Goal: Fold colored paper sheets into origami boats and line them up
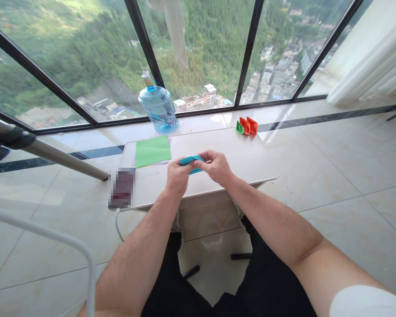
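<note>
fingers (205, 155) of left hand (178, 176) and right hand (216, 168) pinch a folded blue paper (189, 160) over the table (244, 158).

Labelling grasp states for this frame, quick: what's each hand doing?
Left hand: closed, pinching the left end of the blue folded paper.
Right hand: closed, pinching its right end.

Soft daylight comes through the tall dark-framed glass windows (214, 53) ahead of me, leaving everything bright and even. The glossy pale floor tiles (333, 167) carry a whitish sheen near the glass, and the small white tabletop (244, 163) shows only faint shadow. My left hand (177, 176), right hand (215, 167) and the teal folded paper strip (191, 160) they pinch look sharp. The window bars splay outward toward the edges, and my forearms swell at the bottom. A pixelated dark rectangle (122, 188) sits at the table's left edge. The white pleated curtain (376, 57) is nearly washed out.
</note>
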